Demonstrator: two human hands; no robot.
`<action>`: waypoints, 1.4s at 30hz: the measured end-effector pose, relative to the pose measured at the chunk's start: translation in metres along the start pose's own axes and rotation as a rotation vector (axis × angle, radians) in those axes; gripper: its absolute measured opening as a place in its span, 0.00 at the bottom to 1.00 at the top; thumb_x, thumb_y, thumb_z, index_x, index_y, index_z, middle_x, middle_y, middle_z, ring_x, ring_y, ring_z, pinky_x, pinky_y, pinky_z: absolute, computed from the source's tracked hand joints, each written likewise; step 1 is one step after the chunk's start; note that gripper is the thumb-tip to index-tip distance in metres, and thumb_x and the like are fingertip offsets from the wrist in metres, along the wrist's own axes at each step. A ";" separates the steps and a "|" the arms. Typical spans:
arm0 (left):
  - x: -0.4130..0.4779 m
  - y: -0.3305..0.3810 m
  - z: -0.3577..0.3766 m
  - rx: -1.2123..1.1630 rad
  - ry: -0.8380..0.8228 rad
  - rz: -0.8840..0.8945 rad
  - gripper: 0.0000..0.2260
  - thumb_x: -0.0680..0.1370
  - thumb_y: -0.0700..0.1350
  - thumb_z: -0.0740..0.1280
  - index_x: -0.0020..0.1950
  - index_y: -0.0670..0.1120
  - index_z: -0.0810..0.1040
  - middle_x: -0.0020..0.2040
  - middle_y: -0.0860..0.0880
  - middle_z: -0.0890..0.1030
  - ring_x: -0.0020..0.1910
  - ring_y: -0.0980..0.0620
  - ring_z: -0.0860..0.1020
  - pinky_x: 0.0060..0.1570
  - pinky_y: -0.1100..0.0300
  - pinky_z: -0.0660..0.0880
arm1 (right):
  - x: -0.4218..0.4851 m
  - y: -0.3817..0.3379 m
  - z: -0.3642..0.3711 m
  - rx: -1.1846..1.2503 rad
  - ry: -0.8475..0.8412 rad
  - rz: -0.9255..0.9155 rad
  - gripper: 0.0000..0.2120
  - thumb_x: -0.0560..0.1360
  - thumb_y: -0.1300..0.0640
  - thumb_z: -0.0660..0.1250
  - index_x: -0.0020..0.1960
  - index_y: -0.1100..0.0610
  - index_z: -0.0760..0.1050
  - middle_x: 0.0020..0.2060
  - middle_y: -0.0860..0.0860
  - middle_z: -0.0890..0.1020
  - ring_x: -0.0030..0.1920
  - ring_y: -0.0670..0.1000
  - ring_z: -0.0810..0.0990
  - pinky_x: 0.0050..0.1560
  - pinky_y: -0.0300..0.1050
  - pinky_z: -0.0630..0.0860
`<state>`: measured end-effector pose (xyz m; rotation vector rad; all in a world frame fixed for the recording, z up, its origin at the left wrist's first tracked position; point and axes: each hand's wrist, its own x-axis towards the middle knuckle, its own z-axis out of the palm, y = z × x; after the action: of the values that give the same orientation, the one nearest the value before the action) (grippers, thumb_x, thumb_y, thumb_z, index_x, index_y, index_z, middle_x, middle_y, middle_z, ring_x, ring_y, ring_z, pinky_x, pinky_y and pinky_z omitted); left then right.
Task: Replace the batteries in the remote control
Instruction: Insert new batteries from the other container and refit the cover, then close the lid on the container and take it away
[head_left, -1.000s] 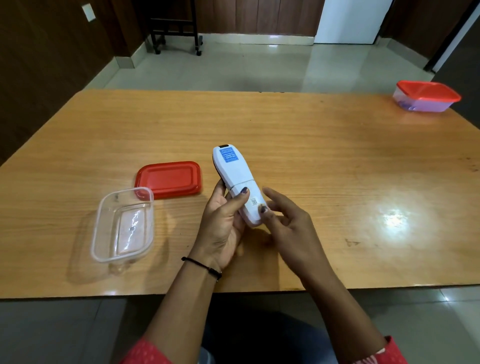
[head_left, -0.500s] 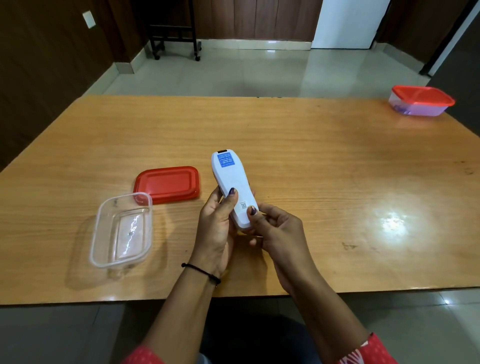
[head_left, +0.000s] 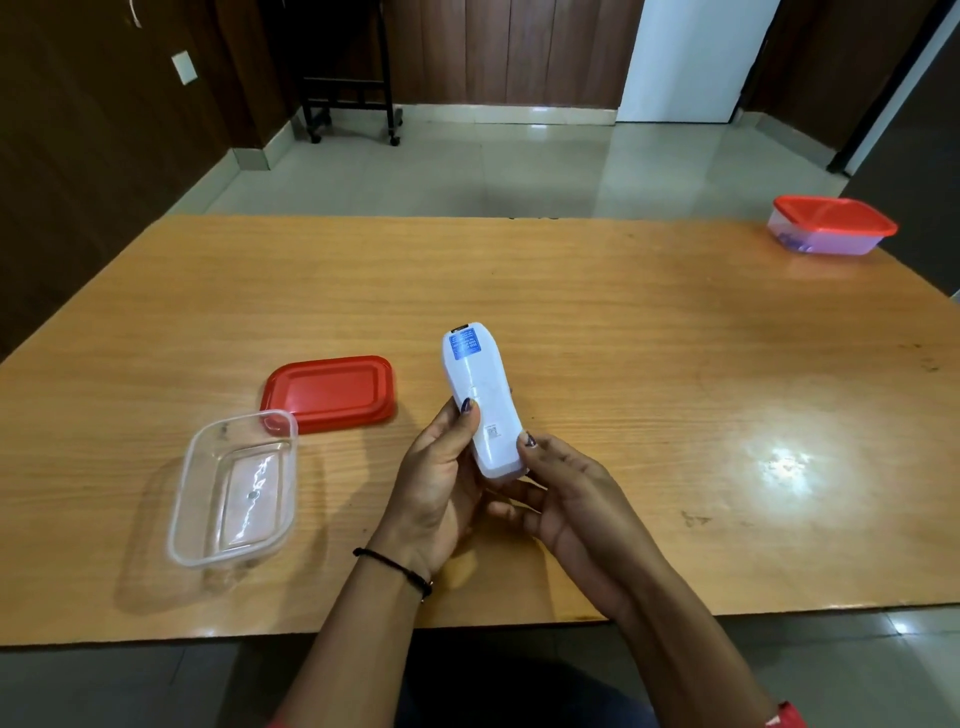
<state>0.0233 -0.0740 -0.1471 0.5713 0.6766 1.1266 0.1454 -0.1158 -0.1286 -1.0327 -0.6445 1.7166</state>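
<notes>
A white remote control (head_left: 480, 395) is held back side up above the wooden table (head_left: 623, 338), with a blue label near its far end. My left hand (head_left: 441, 478) grips its left side, thumb pressed on the back cover. My right hand (head_left: 566, 499) holds the near end from the right and below, thumb tip on the cover's right edge. The battery cover is shut. No batteries are visible.
An open clear plastic box (head_left: 234, 488) stands on the table at the left, its red lid (head_left: 330, 392) lying just behind it. A second clear box with a red lid (head_left: 831, 226) sits at the far right corner. Tiled floor lies beyond the table.
My right hand has closed in from open fingers beside the remote to gripping its near end. The remote has turned a little more upright in my left hand.
</notes>
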 end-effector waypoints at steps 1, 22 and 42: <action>0.000 -0.001 0.000 0.009 0.011 0.000 0.19 0.75 0.46 0.64 0.66 0.42 0.73 0.57 0.42 0.78 0.47 0.50 0.79 0.44 0.57 0.79 | 0.000 0.000 -0.001 0.002 0.006 0.004 0.13 0.77 0.59 0.63 0.58 0.62 0.76 0.47 0.57 0.82 0.44 0.51 0.81 0.46 0.47 0.76; 0.003 -0.014 0.010 0.677 0.148 0.202 0.16 0.77 0.34 0.63 0.58 0.53 0.76 0.60 0.51 0.80 0.59 0.57 0.78 0.60 0.61 0.73 | 0.022 0.006 -0.031 -1.141 0.645 -0.557 0.15 0.72 0.65 0.67 0.57 0.55 0.72 0.56 0.51 0.78 0.56 0.52 0.74 0.49 0.49 0.76; -0.070 0.075 -0.068 1.226 0.750 0.934 0.13 0.75 0.35 0.63 0.57 0.44 0.79 0.58 0.47 0.79 0.59 0.49 0.74 0.58 0.57 0.71 | 0.082 0.036 0.104 -1.642 -0.003 -0.511 0.33 0.74 0.52 0.67 0.75 0.52 0.55 0.76 0.54 0.56 0.76 0.54 0.50 0.73 0.54 0.56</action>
<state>-0.0928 -0.1103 -0.1252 1.6458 1.9143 1.7420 0.0263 -0.0483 -0.1336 -1.6326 -2.2193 0.4502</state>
